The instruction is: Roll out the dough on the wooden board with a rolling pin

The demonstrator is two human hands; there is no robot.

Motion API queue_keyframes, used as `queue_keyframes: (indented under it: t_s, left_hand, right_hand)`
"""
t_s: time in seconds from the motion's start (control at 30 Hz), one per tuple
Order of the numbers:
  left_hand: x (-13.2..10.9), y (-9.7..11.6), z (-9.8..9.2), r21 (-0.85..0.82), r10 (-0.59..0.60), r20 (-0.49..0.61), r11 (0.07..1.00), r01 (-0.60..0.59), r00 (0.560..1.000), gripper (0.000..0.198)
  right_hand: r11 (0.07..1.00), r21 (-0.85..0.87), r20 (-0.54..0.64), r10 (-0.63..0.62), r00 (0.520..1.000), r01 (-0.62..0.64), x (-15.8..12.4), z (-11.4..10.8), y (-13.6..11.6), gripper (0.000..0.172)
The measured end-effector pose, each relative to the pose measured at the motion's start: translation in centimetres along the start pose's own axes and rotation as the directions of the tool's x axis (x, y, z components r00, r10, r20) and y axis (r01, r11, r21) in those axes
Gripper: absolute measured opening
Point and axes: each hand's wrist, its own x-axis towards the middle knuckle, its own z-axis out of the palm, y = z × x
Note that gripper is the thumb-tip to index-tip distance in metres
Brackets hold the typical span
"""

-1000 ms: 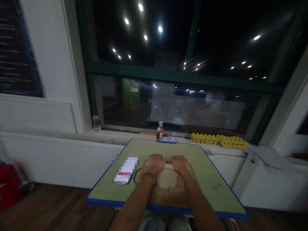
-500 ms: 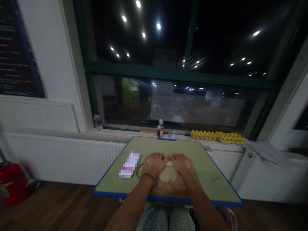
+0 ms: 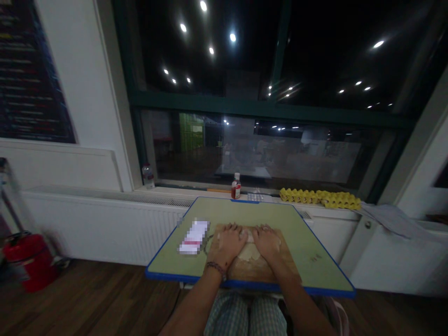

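"Head view, anything new on the table (image 3: pixel 315 238)?"

"Table's the same, camera's shifted a bit. Wooden board (image 3: pixel 255 274) still sits at the near edge, with the flat dough (image 3: pixel 249 253) on it, just this side of the pin. Less dough shows than 1 second ago, though part of that's probably the angle."

"And the 2 hands?"

"Left hand (image 3: pixel 231 245) and right hand (image 3: pixel 266 243) are palm down on the pale rolling pin (image 3: pixel 250 237), fingers stretched over it, not wrapped round. Can't see underneath. I'd call it mid-roll, dough not finished, edge still ragged."
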Motion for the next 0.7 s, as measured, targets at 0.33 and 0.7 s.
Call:
queue_keyframes:
  t_s: [0.33,0.7]
  left_hand:
    - [-3.4,1.0,-0.2,-0.069,-0.079,-0.062,0.995,0.075,0.995,0.050]
    - [-4.4,0.5,1.0,-0.111,-0.129,-0.186,0.988,0.109,0.974,0.040]
  right_hand:
    - [0.998,0.052,-0.150,0.031,0.988,-0.023,-3.1,0.3,-0.2,0.042]
    - [0.980,0.190,-0.172,-0.017,0.985,0.050,-3.1,1.0,0.7,0.041]
